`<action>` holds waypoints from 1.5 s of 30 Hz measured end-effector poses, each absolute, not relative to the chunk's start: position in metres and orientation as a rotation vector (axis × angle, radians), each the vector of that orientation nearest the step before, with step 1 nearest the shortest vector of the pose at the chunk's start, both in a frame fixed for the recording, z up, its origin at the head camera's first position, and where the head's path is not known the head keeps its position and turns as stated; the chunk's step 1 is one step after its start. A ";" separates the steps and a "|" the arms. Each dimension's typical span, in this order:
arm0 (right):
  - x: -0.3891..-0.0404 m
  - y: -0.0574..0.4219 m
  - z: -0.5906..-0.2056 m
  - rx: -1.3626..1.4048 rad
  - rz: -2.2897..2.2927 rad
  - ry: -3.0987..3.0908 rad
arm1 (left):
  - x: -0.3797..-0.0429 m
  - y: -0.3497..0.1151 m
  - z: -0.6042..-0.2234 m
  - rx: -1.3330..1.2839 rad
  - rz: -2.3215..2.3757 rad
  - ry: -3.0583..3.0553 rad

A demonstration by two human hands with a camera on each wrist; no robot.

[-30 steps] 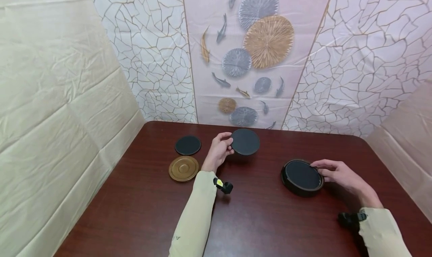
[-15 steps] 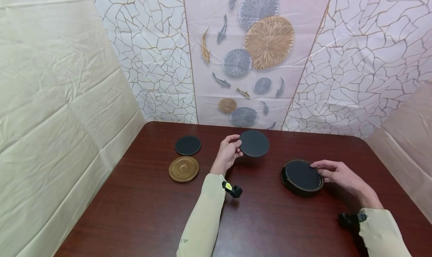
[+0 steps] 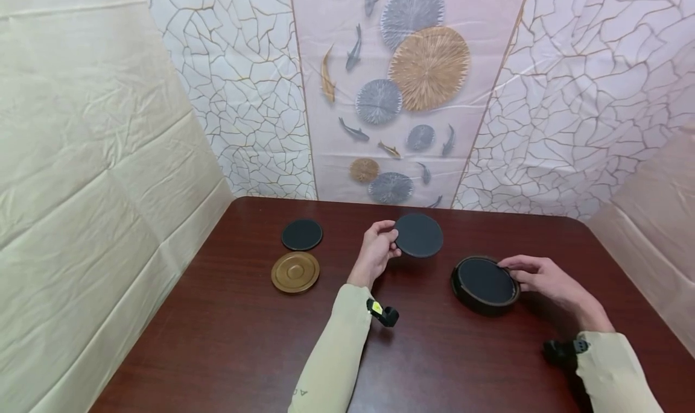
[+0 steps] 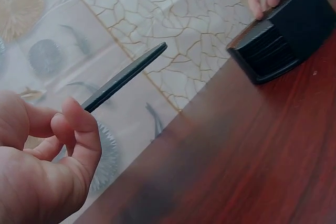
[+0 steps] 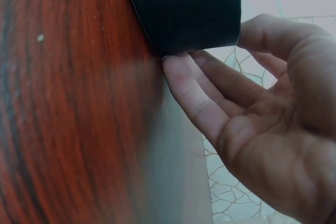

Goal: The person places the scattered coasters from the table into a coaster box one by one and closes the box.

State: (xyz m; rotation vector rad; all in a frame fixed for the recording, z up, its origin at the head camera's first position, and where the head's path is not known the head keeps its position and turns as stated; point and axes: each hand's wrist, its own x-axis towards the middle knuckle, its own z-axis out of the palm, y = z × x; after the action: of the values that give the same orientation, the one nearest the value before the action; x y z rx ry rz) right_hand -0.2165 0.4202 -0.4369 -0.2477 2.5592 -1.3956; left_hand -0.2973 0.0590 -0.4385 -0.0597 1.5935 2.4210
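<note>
My left hand pinches a round black coaster by its edge, above the table. In the left wrist view that coaster appears edge-on and tilted, clear of the table. To its right, a round black coaster holder has a black coaster on top. Its front slot, seen in the left wrist view, shows several stacked coasters. At the holder's right side, my right hand grips it with bent fingers on the rim and outer wall.
Left of my left hand, a black coaster lies flat at the back of the dark wooden table. A brown coaster with ringed grooves lies just in front of it. A patterned cloth hangs behind the table.
My left hand has carried the black coaster to the right and slightly nearer, toward the holder. My right hand and the holder stay in place.
</note>
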 end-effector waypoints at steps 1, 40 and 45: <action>-0.217 0.420 -0.436 -0.242 -1.387 2.562 | -0.296 0.060 -0.439 -0.061 2.418 1.591; -0.217 0.420 -0.437 -0.220 -1.381 2.571 | -0.257 0.128 -0.447 0.101 2.233 1.730; -0.218 0.420 -0.437 -0.243 -1.394 2.569 | -0.252 0.134 -0.450 0.127 2.205 1.733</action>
State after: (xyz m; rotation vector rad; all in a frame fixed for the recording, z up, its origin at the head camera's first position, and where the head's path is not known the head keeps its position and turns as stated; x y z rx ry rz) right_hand -0.2177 0.4197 -0.4371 -0.2426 2.5691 -1.3936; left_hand -0.2523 0.1338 -0.4503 0.1267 1.7333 2.2052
